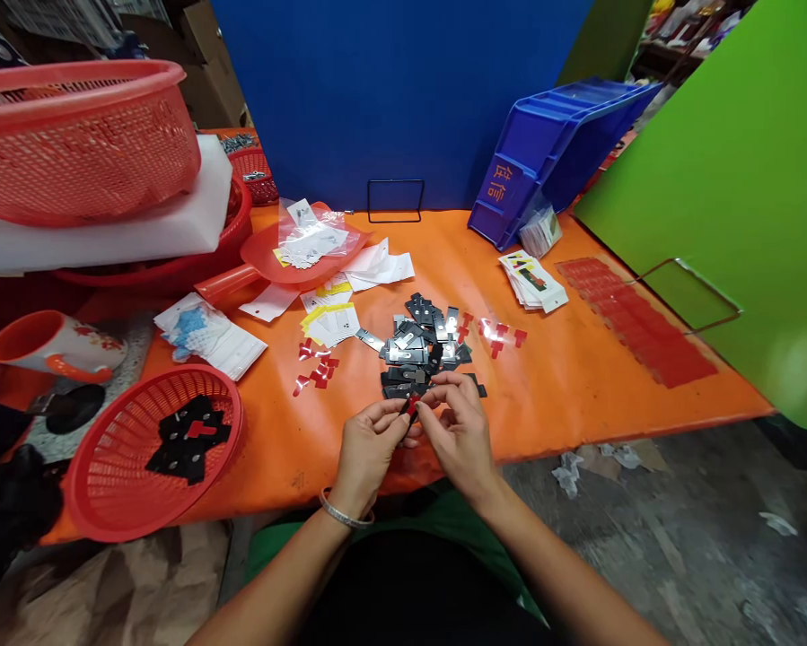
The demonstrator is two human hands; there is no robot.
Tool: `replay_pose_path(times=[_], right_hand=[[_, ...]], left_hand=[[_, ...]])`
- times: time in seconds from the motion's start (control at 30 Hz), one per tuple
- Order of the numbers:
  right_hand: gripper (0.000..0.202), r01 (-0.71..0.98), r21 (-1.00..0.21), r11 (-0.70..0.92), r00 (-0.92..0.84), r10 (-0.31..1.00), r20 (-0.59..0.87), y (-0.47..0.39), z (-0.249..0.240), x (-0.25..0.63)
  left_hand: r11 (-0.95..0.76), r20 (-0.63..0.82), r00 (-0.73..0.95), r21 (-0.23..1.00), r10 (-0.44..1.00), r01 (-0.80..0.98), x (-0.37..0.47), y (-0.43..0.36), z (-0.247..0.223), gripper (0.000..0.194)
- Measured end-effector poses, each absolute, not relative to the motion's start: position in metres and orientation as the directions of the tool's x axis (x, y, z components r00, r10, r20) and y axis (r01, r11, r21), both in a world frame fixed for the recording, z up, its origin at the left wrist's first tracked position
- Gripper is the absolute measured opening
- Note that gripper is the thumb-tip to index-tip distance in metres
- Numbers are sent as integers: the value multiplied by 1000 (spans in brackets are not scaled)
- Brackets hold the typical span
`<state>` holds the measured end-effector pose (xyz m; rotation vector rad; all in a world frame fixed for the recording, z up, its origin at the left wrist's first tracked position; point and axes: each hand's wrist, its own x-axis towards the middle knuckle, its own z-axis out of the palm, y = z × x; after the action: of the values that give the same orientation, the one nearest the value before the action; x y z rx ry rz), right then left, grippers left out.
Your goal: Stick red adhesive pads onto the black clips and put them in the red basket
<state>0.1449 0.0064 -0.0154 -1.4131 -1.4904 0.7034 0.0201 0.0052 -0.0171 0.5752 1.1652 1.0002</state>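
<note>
Close in, I see the person's left hand (368,450) and right hand (462,432) meet, fingertips pinching 1 small black piece (413,406) with red on it. Seen from there, a black-and-silver heap (413,345) lies just beyond at 12 o'clock, red cut-outs (320,371) at 10 and 2, a red basket (110,471) at 9; farther, a blue bin (511,179) at 1.

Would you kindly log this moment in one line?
left hand: holds black-and-red piece | right hand: touches it | black pieces: piled beyond
</note>
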Motion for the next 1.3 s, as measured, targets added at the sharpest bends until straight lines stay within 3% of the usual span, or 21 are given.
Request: replay_pose_path(times=[0.13, 0.63, 0.8, 1.0, 1.1, 1.17, 1.3], right_hand=[[6, 363, -926, 105, 99, 984, 151, 12, -17, 149], [9, 304, -953, 17, 129, 990, 59, 16, -15, 149], [8, 227, -971, -77, 126, 991, -49, 17, -14, 149], [18, 137, -985, -109, 137, 987, -90, 17, -15, 148], [40, 55, -992, -117, 211, 972, -103, 18, -18, 152], [49, -10, -990, -142, 164, 976, -142, 19, -19, 154], [20, 18, -986, -165, -33, 986, -166, 16, -16, 154]], left_hand=[[485, -491, 76, 804, 868, -344, 21, 5, -17, 36], [499, -505, 76, 800, 860, -333, 23, 4, -15, 35], [492, -500, 65, 809, 864, -321, 23, 3, -14, 33], [478, -484, 64, 818, 872, -321, 22, 1, -15, 34], [497, -503, 71, 805, 861, -324, 19, 1, -16, 36], [515, -515, 89, 798, 853, -312, 18, 1, -16, 38], [523, -490, 192, 825, 851, -213, 17, -1, -14, 42]])
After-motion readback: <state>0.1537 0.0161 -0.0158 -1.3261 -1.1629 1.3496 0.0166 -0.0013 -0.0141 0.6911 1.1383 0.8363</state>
